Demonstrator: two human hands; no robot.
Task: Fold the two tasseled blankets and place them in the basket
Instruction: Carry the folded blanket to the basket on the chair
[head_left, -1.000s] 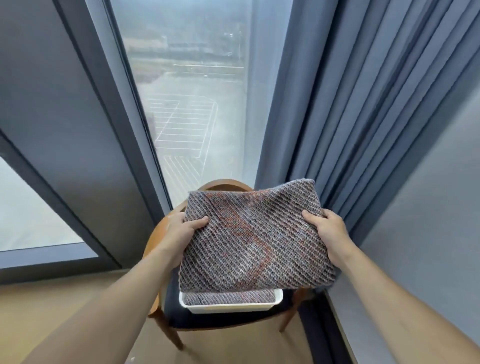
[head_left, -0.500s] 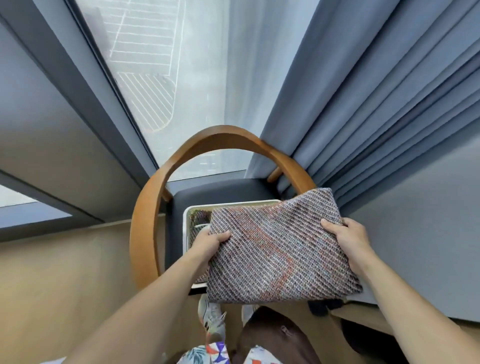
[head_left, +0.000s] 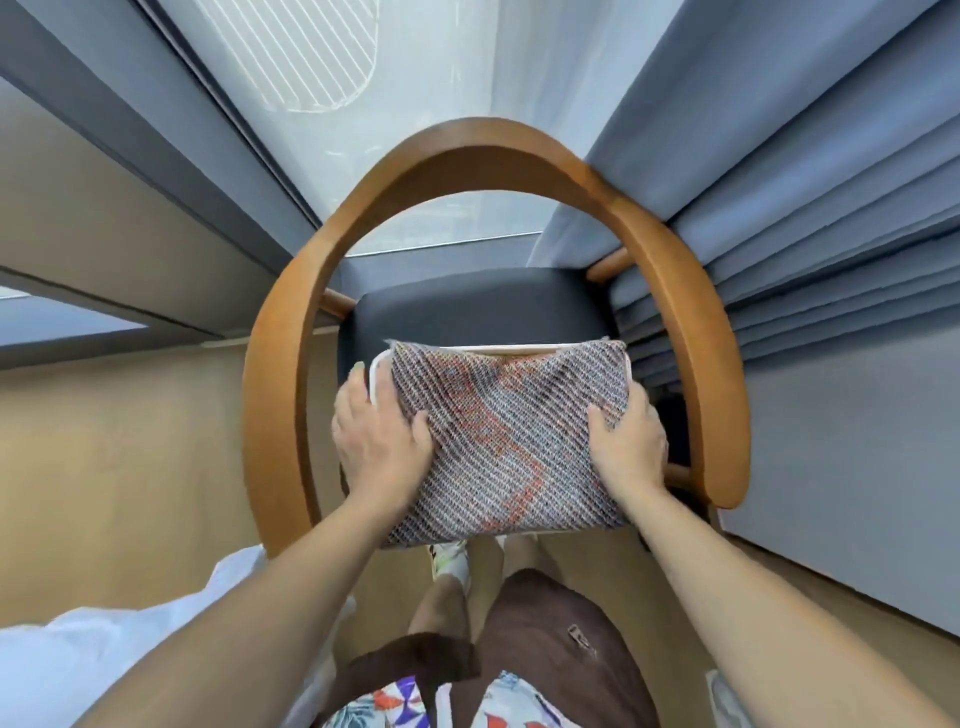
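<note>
A folded woven blanket (head_left: 511, 441), grey with an orange-red pattern, lies flat over the white basket (head_left: 375, 379), covering almost all of it. Only the basket's left rim and a strip of its far rim show. My left hand (head_left: 382, 436) grips the blanket's left edge, thumb on top. My right hand (head_left: 626, 441) grips its right edge the same way. The blanket's near edge overhangs the basket toward me. Whatever lies inside the basket is hidden, and no tassels show.
The basket sits on the dark seat (head_left: 478, 312) of a chair with a curved wooden back (head_left: 493, 145). Blue curtains (head_left: 779, 182) hang right, a window (head_left: 389, 78) lies behind, a grey wall (head_left: 841, 467) stands at right. My legs are below.
My hands brought the folded blanket down from chest height onto the basket. My view tilted steeply downward. The second blanket, seen in the basket earlier, is now covered.
</note>
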